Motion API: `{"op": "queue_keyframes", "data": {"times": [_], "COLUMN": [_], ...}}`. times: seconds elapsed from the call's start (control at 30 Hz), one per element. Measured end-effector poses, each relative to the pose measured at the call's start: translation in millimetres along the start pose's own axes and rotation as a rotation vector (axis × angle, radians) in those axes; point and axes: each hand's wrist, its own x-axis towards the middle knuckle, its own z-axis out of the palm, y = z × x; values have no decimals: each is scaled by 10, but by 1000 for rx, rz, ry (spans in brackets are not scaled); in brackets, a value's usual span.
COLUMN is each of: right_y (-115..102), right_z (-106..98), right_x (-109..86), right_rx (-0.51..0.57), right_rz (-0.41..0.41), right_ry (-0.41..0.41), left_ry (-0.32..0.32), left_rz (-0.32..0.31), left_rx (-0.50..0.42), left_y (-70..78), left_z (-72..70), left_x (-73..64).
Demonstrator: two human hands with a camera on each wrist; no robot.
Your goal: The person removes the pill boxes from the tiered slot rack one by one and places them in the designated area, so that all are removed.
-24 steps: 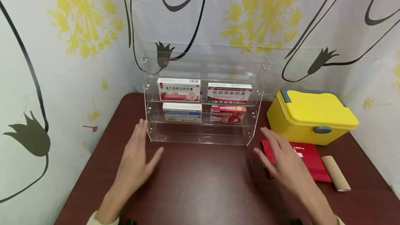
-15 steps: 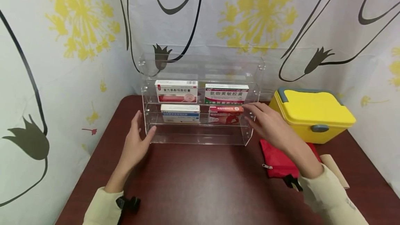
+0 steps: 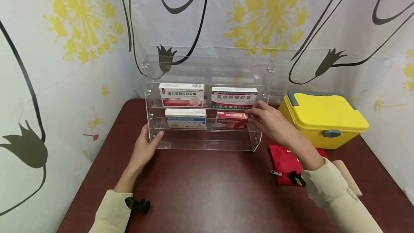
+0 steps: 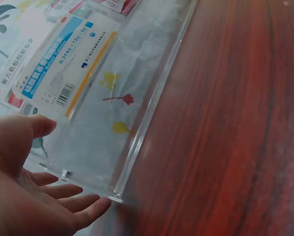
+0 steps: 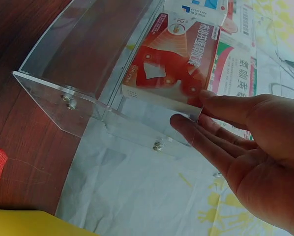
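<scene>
A clear acrylic rack point(image 3: 203, 144) stands on the table, with medicine boxes on two of its shelves. My right hand point(image 3: 273, 123) pinches the right end of the red medicine box point(image 3: 231, 120) on the lower of these shelves. In the right wrist view, thumb and fingertips meet that box's corner. To its left sits a white-and-blue medicine box point(image 3: 185, 118). Above are a white-and-red box point(image 3: 182, 95) and a white-and-green box point(image 3: 234, 98). My left hand point(image 3: 142, 150) is at the rack's left side panel, its extended fingers outside and its thumb inside, apart from the boxes.
A yellow lidded case point(image 3: 323, 121) with grey handles stands right of the rack. In front of it lie a red zipped pouch point(image 3: 284, 161) and a beige tube point(image 3: 347, 177), partly behind my right sleeve. A patterned cloth point(image 3: 207, 28) hangs close behind the rack.
Both hands have moved forward to the rack, the left to its side panel and the right to the red medicine box. My right fingers have closed on that box, which now looks slightly tilted.
</scene>
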Motion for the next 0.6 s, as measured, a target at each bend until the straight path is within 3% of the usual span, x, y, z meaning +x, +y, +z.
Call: {"op": "queue_keyframes", "data": {"times": [0.3, 0.6], "right_y": [47, 80], "right_z": [-64, -78], "right_x": [42, 51], "right_rx": [57, 75], "right_rz": [8, 18], "right_ry": [5, -58], "left_ry": [-22, -23], "left_rz": [-12, 3], "left_rx": [-6, 2], "left_y": [-28, -31], "left_z": [-1, -13], "left_x": [-5, 1]}}
